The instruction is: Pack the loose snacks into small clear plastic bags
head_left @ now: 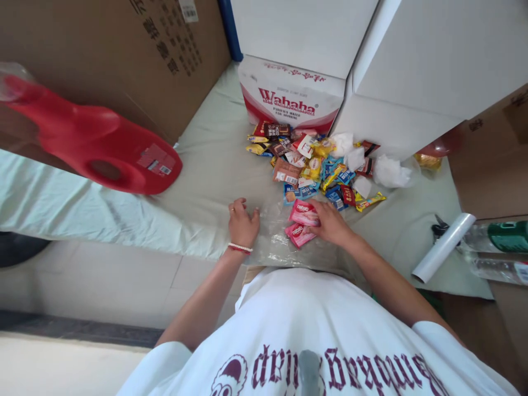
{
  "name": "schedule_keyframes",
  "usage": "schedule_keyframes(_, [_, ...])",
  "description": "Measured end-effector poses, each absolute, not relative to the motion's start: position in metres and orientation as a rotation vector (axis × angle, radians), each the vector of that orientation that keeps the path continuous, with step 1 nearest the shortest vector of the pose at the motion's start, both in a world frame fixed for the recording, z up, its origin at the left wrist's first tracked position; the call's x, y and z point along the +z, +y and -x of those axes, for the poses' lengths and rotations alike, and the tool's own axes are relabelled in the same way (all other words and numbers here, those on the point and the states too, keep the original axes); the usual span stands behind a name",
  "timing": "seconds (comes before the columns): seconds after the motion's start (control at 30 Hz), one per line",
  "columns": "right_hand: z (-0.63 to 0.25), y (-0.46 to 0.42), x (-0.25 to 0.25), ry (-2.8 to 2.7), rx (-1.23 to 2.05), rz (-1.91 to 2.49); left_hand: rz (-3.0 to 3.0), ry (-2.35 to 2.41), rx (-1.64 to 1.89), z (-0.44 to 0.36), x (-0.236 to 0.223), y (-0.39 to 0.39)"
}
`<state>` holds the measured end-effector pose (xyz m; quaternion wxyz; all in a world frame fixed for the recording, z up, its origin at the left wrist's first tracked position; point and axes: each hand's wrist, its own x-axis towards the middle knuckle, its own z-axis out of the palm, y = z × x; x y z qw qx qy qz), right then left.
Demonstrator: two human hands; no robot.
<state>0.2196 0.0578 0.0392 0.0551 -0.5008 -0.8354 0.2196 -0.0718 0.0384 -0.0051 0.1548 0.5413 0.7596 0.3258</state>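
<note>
A clear plastic bag (pixel 277 236) lies on the pale green cloth (pixel 206 181) just in front of me. My left hand (pixel 242 223), with a bead bracelet on the wrist, is closed on the bag's left edge. My right hand (pixel 330 223) grips a pink snack packet (pixel 304 212) over the bag. A second pink packet (pixel 298 234) lies just below it, at or inside the bag. Behind them sits a pile of assorted snack packets (pixel 313 162) in blue, yellow, brown and red wrappers.
A red plastic jug (pixel 94 143) lies on its side at the left. Cardboard boxes (pixel 124 49) and white boxes, one marked Wahaha (pixel 289 99), wall the back. A white roll (pixel 443 247), scissors and clear bottles (pixel 495 236) are at the right. Crumpled white wrappers (pixel 390 171) lie beside the pile.
</note>
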Motion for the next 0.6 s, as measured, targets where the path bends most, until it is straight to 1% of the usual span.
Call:
schedule_keyframes(0.07, [-0.222, 0.057, 0.048, -2.574, 0.613, 1.425, -1.761, 2.101, 0.925, 0.072, 0.0, 0.03])
schedule_keyframes(0.1, [-0.221, 0.056, 0.053, -2.629, 0.602, 1.365, -1.919, 1.982, 0.885, 0.071, 0.002, 0.027])
schedule_keyframes(0.2, [-0.208, 0.049, 0.059, -2.864, 0.632, 1.211, -2.357, 1.442, 0.623, 0.071, 0.003, 0.023])
schedule_keyframes(0.27, [-0.197, 0.045, 0.056, -2.961, 0.631, 1.21, -2.447, 1.278, 0.458, 0.072, -0.001, 0.024])
schedule_keyframes(0.43, [-0.21, 0.04, 0.052, -2.943, 0.617, 1.417, -2.407, 1.429, 0.312, 0.077, -0.014, 0.02])
schedule_keyframes(0.53, [-0.229, 0.04, 0.066, -2.774, 0.683, 1.554, -2.381, 1.508, 0.298, 0.074, -0.016, 0.01])
schedule_keyframes(0.6, [-0.228, 0.042, 0.076, -2.66, 0.667, 1.58, -2.367, 1.538, 0.305, 0.071, -0.016, 0.006])
